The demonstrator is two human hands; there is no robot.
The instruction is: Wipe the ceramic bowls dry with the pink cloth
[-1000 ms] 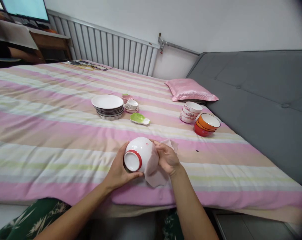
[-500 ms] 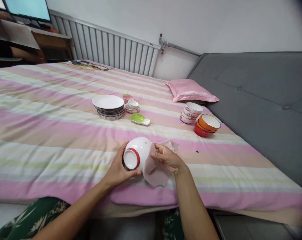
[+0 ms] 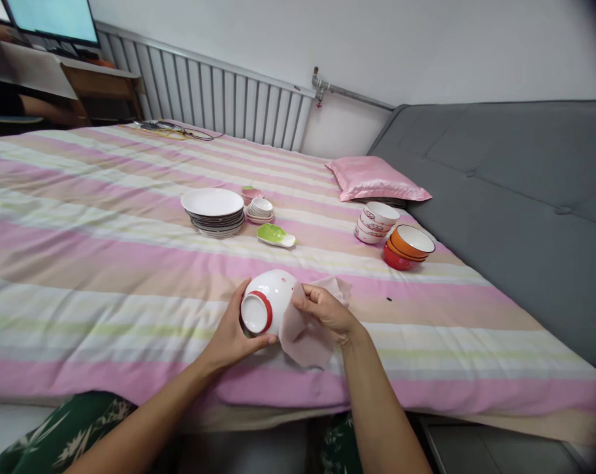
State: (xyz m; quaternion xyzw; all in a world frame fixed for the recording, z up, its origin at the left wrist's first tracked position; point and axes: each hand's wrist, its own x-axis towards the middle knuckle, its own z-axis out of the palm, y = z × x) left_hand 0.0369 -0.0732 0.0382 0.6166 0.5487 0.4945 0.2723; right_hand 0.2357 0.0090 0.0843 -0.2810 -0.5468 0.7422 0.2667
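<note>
A white bowl [image 3: 272,289] with a red ring round its foot is tipped on its side, foot toward me. My left hand [image 3: 233,332] grips it from the left, thumb below and fingers round the far side. In my right hand [image 3: 327,313] a pale pink cloth [image 3: 300,336] is pinched and pressed against the bowl's right side, covering its rim there. Beyond the bowl lies a green and white leaf-shaped dish [image 3: 277,236] on the striped bedspread [image 3: 145,316].
Left of the dish stand a stack of plates [image 3: 212,203] and small stacked dishes [image 3: 261,209]. To the right are stacked white bowls [image 3: 377,224] and orange-red bowls [image 3: 409,247]. Farther back lie a pink pillow [image 3: 377,178] and cables [image 3: 179,130]. A person [image 3: 12,85] sits far left.
The bowl has turned slightly and shifted a little left in my left hand. My right hand, with the cloth, has moved slightly left along with it.
</note>
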